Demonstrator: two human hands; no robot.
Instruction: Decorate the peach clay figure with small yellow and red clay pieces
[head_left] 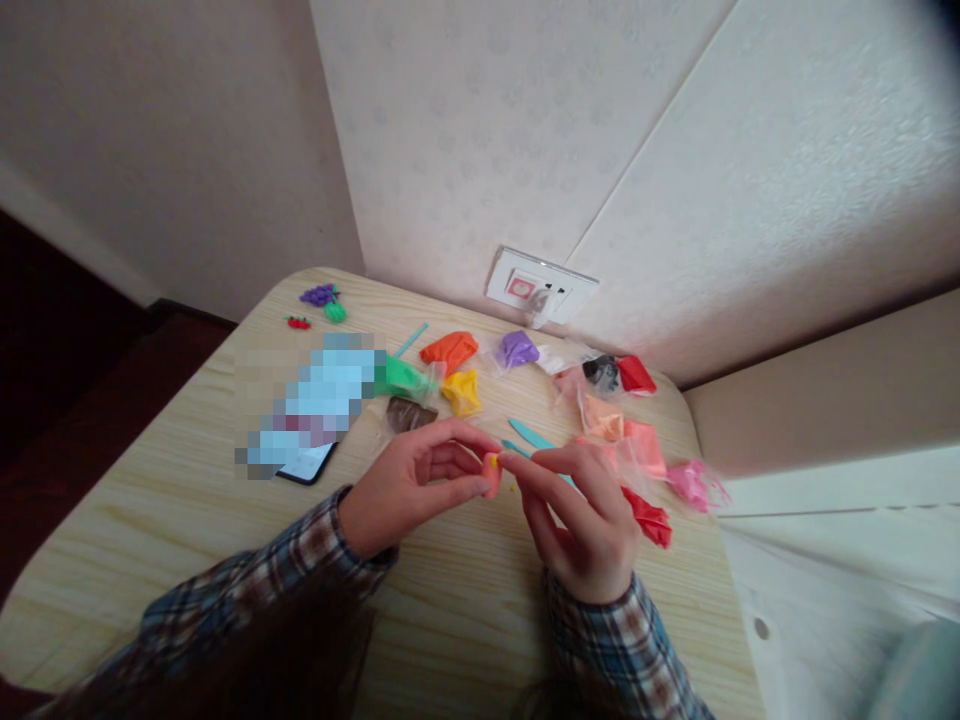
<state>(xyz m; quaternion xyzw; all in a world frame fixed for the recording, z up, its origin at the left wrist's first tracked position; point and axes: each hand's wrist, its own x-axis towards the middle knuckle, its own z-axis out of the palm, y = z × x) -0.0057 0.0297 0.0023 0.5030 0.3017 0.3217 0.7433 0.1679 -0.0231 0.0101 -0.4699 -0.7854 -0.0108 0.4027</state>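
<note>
Above the wooden table, my left hand [416,485] pinches a small pink clay piece [490,480] between thumb and fingers. A tiny yellow bit of clay [493,460] sits at its top. My right hand [589,515] is closed, its fingertips touching the piece beside the yellow bit; anything between them is too small to make out. Behind the right hand lie turquoise modelling tools [529,433], partly hidden. A red clay packet [651,520] rests just right of that hand. A brown clay packet [409,412] lies beyond the left hand.
More clay packets, including orange [450,350], yellow [461,392], green [405,376] and purple [517,349], spread along the back. A phone [309,464], partly blurred, is at left. Small clay grapes [319,295] stand in the far left corner. A wall socket [540,286] is behind the table.
</note>
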